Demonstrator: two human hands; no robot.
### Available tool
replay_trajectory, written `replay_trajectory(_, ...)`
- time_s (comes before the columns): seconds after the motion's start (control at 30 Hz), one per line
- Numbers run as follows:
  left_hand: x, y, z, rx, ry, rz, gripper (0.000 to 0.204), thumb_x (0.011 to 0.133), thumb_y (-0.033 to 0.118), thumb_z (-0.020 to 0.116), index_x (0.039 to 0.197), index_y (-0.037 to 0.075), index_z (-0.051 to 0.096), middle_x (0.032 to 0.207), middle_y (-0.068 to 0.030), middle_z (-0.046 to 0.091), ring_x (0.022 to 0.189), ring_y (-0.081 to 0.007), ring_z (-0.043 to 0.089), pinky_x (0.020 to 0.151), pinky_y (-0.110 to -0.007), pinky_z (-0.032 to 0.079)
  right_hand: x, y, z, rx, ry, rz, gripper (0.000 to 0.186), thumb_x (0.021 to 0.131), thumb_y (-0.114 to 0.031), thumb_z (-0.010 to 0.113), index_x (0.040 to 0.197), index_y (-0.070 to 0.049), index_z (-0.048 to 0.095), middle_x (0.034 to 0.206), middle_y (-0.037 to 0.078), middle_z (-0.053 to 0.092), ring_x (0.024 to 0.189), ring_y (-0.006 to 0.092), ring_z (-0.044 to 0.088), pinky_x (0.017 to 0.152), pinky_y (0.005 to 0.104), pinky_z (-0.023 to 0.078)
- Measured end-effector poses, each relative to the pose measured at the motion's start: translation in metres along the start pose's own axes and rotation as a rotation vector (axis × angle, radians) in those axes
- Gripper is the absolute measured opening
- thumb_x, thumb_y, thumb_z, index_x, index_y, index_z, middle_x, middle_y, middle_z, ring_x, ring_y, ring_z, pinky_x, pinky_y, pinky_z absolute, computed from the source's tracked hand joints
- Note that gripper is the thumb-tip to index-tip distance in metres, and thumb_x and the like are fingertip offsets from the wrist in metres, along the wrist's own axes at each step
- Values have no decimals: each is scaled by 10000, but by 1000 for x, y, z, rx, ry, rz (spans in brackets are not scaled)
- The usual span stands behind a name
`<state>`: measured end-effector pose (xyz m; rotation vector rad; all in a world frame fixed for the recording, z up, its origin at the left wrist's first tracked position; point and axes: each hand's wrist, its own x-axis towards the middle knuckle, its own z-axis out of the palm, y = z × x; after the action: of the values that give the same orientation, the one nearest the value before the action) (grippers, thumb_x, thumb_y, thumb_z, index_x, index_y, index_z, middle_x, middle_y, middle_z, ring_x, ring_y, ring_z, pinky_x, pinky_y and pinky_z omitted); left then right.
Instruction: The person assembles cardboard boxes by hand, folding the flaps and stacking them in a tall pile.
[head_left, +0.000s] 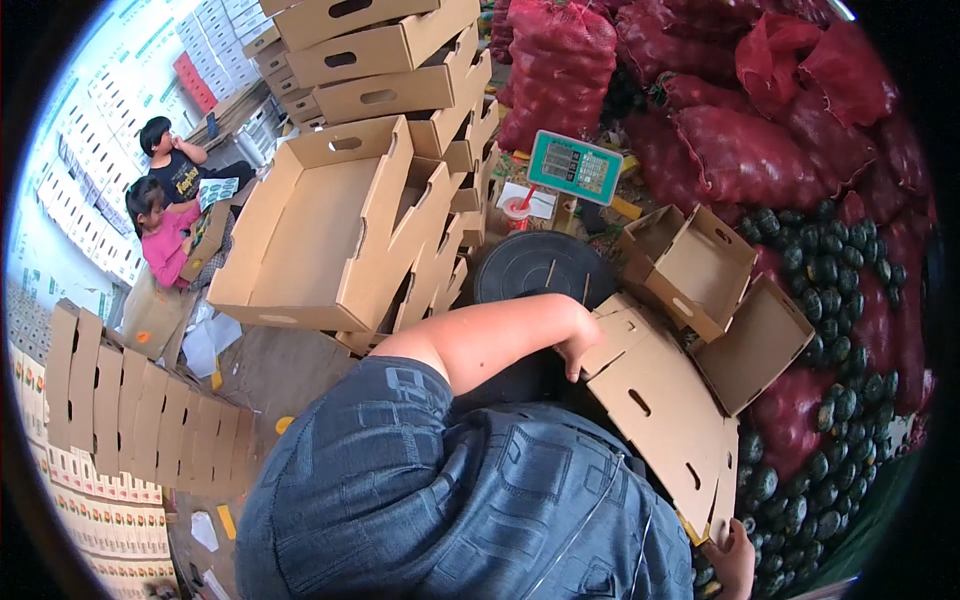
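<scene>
A brown cardboard box [655,405] with handle slots slants in front of me at the right, its panels looking partly flat. My left hand [575,338] is closed on its upper left edge, with the arm reaching across from the left. At the lower right corner my right hand [732,562] grips the same cardboard, fingers bent around the edge. Part of the box's near side is hidden by my body. Just beyond it stands an open cardboard box [690,270], with another open box [755,345] tilted against it.
Stacked open cartons [300,225] rise at the left. A scale with a green display [575,167] and round black platform [510,265] stands ahead, beside a red drink cup [516,210]. Red mesh sacks [750,150] and dark green squashes [840,280] fill the right. Two people [165,235] sit far left.
</scene>
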<state>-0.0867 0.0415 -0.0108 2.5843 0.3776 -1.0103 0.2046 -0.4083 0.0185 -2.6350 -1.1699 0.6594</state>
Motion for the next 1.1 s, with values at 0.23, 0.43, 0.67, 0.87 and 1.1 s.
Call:
replay_trajectory(0.23,-55,-16,-31,-339,523,52,554,772,460,699,1119,39,605,1100,-172,637,1023,-319,604,863,-382,476,45,35,-50,188,270,-185,242,741,74,632,970,-2,627,829,41,589,780,121,536,721,260,452)
replay_trajectory(0.43,-98,3,-46,-447,1523,496,227,847,144,695,1058,78,645,993,-47,611,908,-133,581,798,-283,475,72,86,-72,528,1209,-300,321,999,-167,436,1263,0,506,1239,142,518,1136,232,509,977,375,420)
replay_trajectory(0.67,-30,22,-16,-656,1448,259,324,879,324,626,1021,55,513,892,-127,606,787,-272,622,703,-377,485,73,-37,-20,141,841,-504,190,866,-39,516,1050,9,529,983,113,531,858,246,516,797,343,432)
replay_trajectory(0.87,-103,56,10,170,819,405,352,804,136,565,1154,141,602,1035,-74,617,1044,-297,568,939,-541,389,16,-81,-30,-387,-111,-824,567,775,-68,607,1310,-60,418,1217,180,504,1101,316,495,938,458,385)
replay_trajectory(1.1,-76,42,8,-816,711,656,245,836,216,689,1018,54,666,949,-79,663,1017,-204,571,877,-342,456,27,-66,-16,854,-292,-515,461,854,-58,630,1277,-6,456,1169,131,585,1060,257,583,918,413,472)
